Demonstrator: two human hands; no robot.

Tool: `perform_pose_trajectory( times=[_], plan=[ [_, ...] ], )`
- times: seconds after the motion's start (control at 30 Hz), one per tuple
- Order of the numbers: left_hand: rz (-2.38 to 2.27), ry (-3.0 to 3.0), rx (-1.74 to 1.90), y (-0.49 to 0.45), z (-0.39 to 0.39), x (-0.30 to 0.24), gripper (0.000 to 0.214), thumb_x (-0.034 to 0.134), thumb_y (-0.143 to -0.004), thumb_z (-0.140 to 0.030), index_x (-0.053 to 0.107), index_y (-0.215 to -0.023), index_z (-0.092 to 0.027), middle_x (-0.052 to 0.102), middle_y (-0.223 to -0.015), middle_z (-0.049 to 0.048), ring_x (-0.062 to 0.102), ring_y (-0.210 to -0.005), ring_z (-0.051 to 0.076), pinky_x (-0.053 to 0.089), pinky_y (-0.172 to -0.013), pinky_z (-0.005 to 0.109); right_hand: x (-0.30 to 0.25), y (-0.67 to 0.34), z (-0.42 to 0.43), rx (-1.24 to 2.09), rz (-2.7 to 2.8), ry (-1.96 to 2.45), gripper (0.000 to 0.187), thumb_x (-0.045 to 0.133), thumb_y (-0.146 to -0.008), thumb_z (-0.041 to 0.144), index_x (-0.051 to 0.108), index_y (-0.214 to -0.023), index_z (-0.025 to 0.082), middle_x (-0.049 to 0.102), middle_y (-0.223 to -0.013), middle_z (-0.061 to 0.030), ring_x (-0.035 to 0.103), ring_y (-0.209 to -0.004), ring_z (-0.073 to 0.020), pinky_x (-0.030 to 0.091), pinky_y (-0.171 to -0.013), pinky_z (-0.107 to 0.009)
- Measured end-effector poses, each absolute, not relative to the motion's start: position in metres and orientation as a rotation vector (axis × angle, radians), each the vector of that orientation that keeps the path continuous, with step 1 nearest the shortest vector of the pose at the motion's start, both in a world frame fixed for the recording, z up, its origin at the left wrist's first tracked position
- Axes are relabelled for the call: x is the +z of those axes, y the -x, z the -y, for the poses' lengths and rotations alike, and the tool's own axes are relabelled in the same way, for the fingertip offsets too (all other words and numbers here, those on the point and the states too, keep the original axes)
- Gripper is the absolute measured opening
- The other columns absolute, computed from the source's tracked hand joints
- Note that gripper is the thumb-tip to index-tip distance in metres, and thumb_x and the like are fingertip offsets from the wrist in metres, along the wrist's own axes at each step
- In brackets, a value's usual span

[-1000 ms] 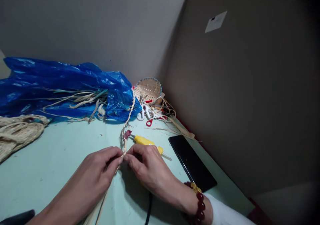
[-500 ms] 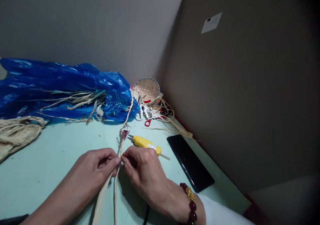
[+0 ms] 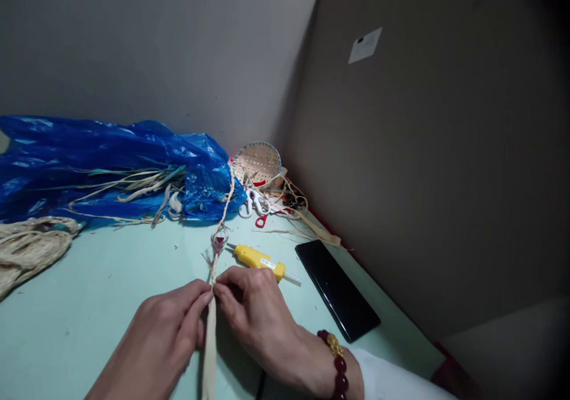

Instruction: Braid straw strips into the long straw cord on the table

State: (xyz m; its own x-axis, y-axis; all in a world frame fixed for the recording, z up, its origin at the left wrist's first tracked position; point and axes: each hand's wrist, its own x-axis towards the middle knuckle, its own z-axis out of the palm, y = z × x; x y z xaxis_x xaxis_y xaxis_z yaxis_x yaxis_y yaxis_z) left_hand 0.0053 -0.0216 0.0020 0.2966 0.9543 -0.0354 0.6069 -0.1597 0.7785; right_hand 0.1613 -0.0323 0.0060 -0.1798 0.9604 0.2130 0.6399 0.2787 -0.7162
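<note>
My left hand (image 3: 171, 329) and my right hand (image 3: 253, 311) meet at the table's near middle, each with fingertips pinched on a pale straw braid (image 3: 221, 219). The braid runs taut from my fingers away to the far corner. A flat loose strand (image 3: 208, 352) hangs from the pinch toward me between my wrists. A small dark red clip (image 3: 218, 244) sits on the braid just beyond my fingers. My right wrist wears a dark red bead bracelet (image 3: 339, 364).
A yellow glue gun (image 3: 259, 259) lies just beyond my right hand, a black phone (image 3: 336, 288) to its right. A blue plastic bag (image 3: 102, 165) with straw strips lies at the back left, a straw bundle (image 3: 27, 248) at the left edge. Scissors (image 3: 249, 202) and a woven basket (image 3: 257, 161) sit in the corner.
Both hands have drawn slightly toward me along the braid. The loose strands below the pinch, apart half a second ago, now lie together as one flat band.
</note>
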Motion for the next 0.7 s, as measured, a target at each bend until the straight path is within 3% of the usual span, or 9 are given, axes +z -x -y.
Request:
perform_pose_trajectory(
  times=[0.27, 0.5, 0.6, 0.7],
  plan=[
    [-1.377, -2.145, 0.592, -0.003, 0.022, -0.007, 0.030, 0.037, -0.088, -0.036, 0.063, -0.081, -0.025, 0.070, -0.083, 0.0054, 0.066, -0.078, 0.024, 0.046, -0.070, 0.031, 0.007, -0.163, 0.032, 0.812, 1.796, 1.338, 0.022, 0.052, -0.090, 0.020, 0.069, -0.079, 0.015, 0.065, -0.067, -0.0009, 0.052, -0.061, -0.0105, 0.037, -0.059, -0.021],
    [-1.299, -2.039, 0.620, -0.004, 0.028, -0.011, 0.030, 0.035, -0.090, -0.039, 0.056, -0.075, -0.025, 0.062, -0.066, 0.0005, 0.058, -0.062, 0.020, 0.042, -0.063, 0.029, 0.001, -0.166, 0.030, 0.987, 1.632, 1.294, 0.016, 0.056, -0.087, 0.023, 0.067, -0.080, 0.014, 0.065, -0.072, -0.0007, 0.053, -0.065, -0.0109, 0.037, -0.058, -0.021],
    [-1.290, -1.912, 0.625, -0.005, 0.029, -0.008, 0.034, 0.033, -0.090, -0.045, 0.057, -0.079, -0.024, 0.060, -0.064, 0.0003, 0.058, -0.064, 0.021, 0.041, -0.065, 0.029, 0.000, -0.168, 0.032, 0.985, 1.636, 1.279, 0.015, 0.056, -0.085, 0.022, 0.067, -0.080, 0.014, 0.063, -0.072, -0.0002, 0.052, -0.066, -0.0108, 0.037, -0.058, -0.020],
    [-1.250, -1.855, 0.510, -0.004, 0.026, -0.002, 0.040, 0.032, -0.090, -0.050, 0.056, -0.071, -0.023, 0.060, -0.064, 0.0014, 0.058, -0.067, 0.021, 0.042, -0.069, 0.030, -0.001, -0.168, 0.031, 0.960, 1.635, 1.291, 0.013, 0.057, -0.083, 0.021, 0.068, -0.083, 0.014, 0.061, -0.071, 0.0002, 0.051, -0.066, -0.0108, 0.036, -0.057, -0.020]
  ],
)
